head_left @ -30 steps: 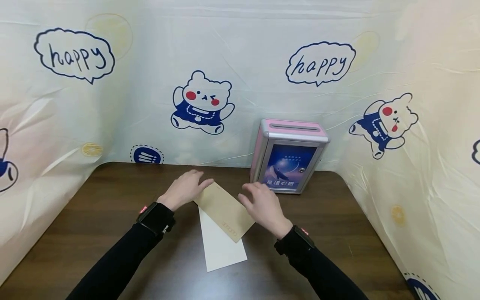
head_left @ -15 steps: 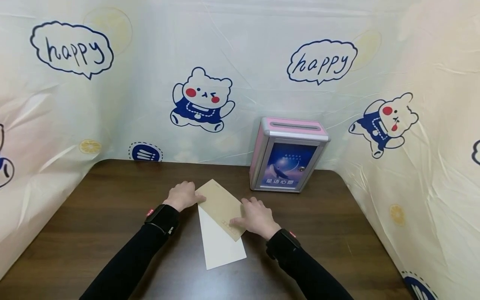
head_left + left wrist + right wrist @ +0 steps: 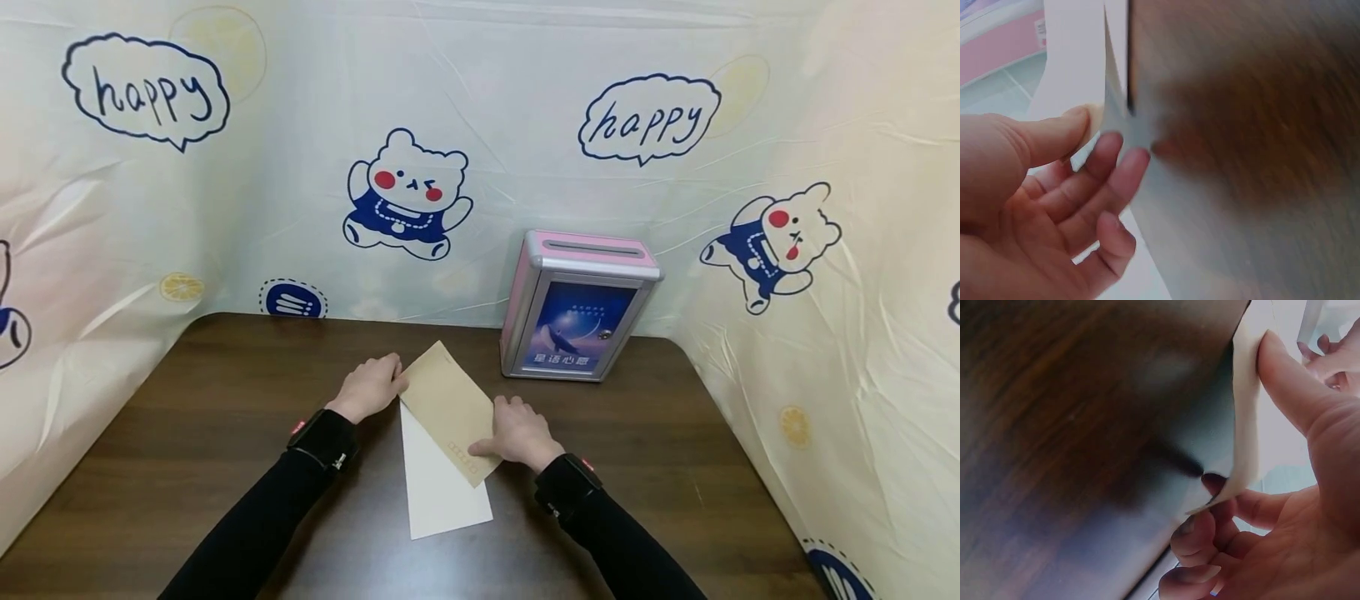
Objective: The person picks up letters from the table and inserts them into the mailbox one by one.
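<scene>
A tan paper envelope (image 3: 448,408) lies slantwise over a white sheet of paper (image 3: 442,492), covering the sheet's upper part. My left hand (image 3: 369,388) pinches the envelope's left corner, thumb on top and fingers beneath, as the left wrist view shows. At the opposite end my right hand (image 3: 522,435) grips the envelope's right edge. In the right wrist view the thumb (image 3: 1288,381) presses on its face while the fingers (image 3: 1194,540) curl under the edge, and the paper bends slightly there.
A pink and silver box (image 3: 577,308) with a top slot and a blue picture front stands at the back right of the brown wooden table (image 3: 225,400). Behind it hangs a pale printed cloth (image 3: 300,192) with bears and "happy" bubbles.
Both hands have come down onto the envelope and taken hold of its two ends. The envelope has shifted slightly to the right; the white sheet stays almost in place.
</scene>
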